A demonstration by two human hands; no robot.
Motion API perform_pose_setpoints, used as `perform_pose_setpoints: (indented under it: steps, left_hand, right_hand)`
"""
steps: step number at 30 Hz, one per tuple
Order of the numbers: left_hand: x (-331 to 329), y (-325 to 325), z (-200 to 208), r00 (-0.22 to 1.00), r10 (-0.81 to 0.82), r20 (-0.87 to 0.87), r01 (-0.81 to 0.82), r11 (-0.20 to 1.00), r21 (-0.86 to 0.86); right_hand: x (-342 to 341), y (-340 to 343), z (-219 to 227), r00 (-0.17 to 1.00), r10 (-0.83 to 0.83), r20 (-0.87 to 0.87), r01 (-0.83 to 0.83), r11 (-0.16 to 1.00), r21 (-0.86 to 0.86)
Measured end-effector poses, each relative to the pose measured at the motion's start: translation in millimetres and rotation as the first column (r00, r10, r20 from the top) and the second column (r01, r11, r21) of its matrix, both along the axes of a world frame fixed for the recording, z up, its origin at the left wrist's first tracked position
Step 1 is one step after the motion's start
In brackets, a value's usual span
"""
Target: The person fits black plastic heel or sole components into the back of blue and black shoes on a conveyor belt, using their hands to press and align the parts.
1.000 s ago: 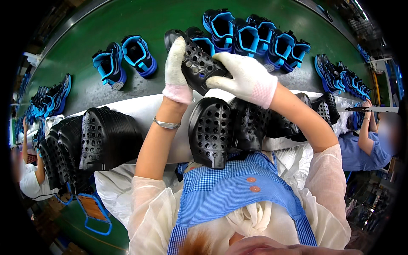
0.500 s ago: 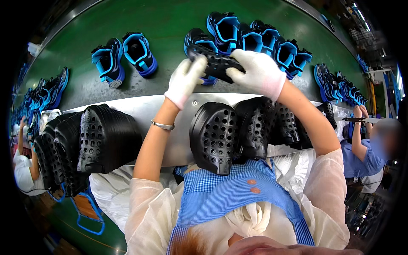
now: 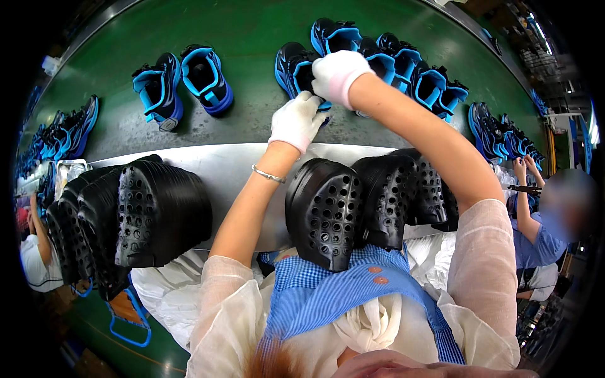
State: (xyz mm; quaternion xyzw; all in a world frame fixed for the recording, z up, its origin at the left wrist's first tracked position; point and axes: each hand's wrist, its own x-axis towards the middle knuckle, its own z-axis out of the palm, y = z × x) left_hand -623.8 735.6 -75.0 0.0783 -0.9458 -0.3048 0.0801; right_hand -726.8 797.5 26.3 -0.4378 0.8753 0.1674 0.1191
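Note:
Both my hands wear white gloves and meet at a black and blue sneaker [image 3: 290, 66] on the green table. My left hand [image 3: 297, 121] is closed round the sneaker's near heel end. Over the shoe's opening, my right hand [image 3: 340, 74] has its fingers curled down; the back of the glove hides what they hold. No black perforated insert shows outside the shoe now. Closer to me stand nested stacks of black perforated plastic shoe inserts [image 3: 328, 214], with a larger stack [image 3: 161, 211] at the left.
Several sneakers [image 3: 428, 85] crowd just right of my hands. A pair of sneakers [image 3: 203, 79] stands at the left on the green table [image 3: 252, 31]. A metal ledge [image 3: 242, 164] runs along the near side. Co-workers sit at both sides, one in a blue top [image 3: 535, 246].
The black perforated insert held between my hands is out of sight. My right hand has moved left and farther over the shoe; my left has moved right and nearer, onto its heel.

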Motion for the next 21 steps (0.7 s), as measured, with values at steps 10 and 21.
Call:
perform_pose_setpoints:
  steps: [10,21]
  left_hand:
    - [-20.3,-5.1,12.7,0.968,-0.071,0.240,0.053,0.995,0.079]
    - [-39.2,7.0,22.2,0.851,-0.056,0.521,0.046,0.998,0.031]
  right_hand:
    - [-20.5,-14.4,-41.1,0.987,-0.070,0.148,0.087,0.990,-0.114]
    - [-22.8,-7.7,-51.9,0.988,-0.022,0.150,0.030,0.998,-0.049]
